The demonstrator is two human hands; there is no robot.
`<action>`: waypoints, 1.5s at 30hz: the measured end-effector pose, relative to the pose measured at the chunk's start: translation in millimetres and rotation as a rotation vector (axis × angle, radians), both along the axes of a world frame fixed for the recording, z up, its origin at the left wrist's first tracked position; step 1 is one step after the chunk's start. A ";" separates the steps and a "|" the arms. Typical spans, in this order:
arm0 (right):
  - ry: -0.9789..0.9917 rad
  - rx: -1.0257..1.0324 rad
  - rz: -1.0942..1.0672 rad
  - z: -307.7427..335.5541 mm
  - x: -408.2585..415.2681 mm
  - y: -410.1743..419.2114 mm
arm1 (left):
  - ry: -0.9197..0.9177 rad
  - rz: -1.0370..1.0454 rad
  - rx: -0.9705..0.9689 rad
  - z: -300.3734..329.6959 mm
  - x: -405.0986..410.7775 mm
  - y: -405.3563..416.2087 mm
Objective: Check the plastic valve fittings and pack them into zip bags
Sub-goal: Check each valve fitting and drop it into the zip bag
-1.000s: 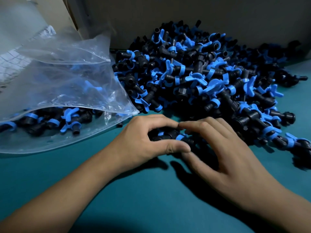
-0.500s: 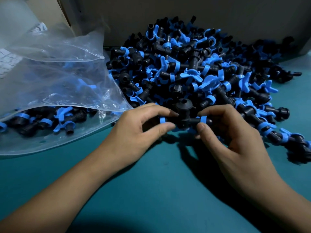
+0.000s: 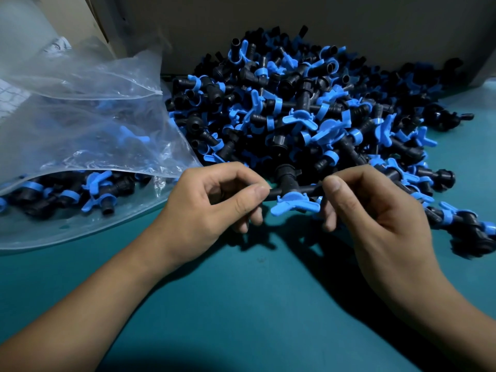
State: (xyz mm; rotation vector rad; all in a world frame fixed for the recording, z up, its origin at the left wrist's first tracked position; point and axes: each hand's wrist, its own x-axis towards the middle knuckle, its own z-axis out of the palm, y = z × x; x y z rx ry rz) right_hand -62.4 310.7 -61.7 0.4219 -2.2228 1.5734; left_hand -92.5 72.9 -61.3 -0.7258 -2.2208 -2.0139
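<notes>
Teal table top fills the lower half of the view, w/ a dull grey-brown wall or board standing along its far edge.

Big heap of valve fittings sits against that board, centre to right: black bodies w/ blue collars and blue wing handles, lying every which way, spilling toward the right edge of the view.

Clear zip bag lies on the table left of the heap, mouth toward the heap, upper sheet puffed up and crinkled. Bagged fittings lie in a loose row along its bottom, same black/blue type. A pale sheet w/ faint print shows through the bag at far left; too blurred to read. No brand, label or legible writing anywhere, incl. on the fittings.

Both forearms come in from the bottom corners. Left hand and right hand hold one valve fitting between them, above the table just in front of the heap's near edge. Left thumb and forefinger pinch its left stub, other fingers curled under. Right thumb and forefinger pinch the right stub the same way. The fitting lies roughly level, black branch pointing away toward the heap, blue wing handle facing the camera on the near side.
</notes>
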 end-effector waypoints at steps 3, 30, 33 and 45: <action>-0.014 0.015 0.014 -1.3 0.3 0.0 | 0.001 0.006 0.017 0.7 -0.5 -1.2; -0.114 -0.060 0.084 3.6 5.3 -4.6 | -0.137 -0.072 0.071 1.3 -4.4 -5.8; -0.145 -0.039 0.004 7.5 7.3 -6.3 | -0.219 -0.119 0.045 -1.5 -3.3 -1.8; -0.123 -0.029 0.070 4.3 2.8 -3.0 | -0.198 -0.078 0.023 5.9 -4.6 -7.2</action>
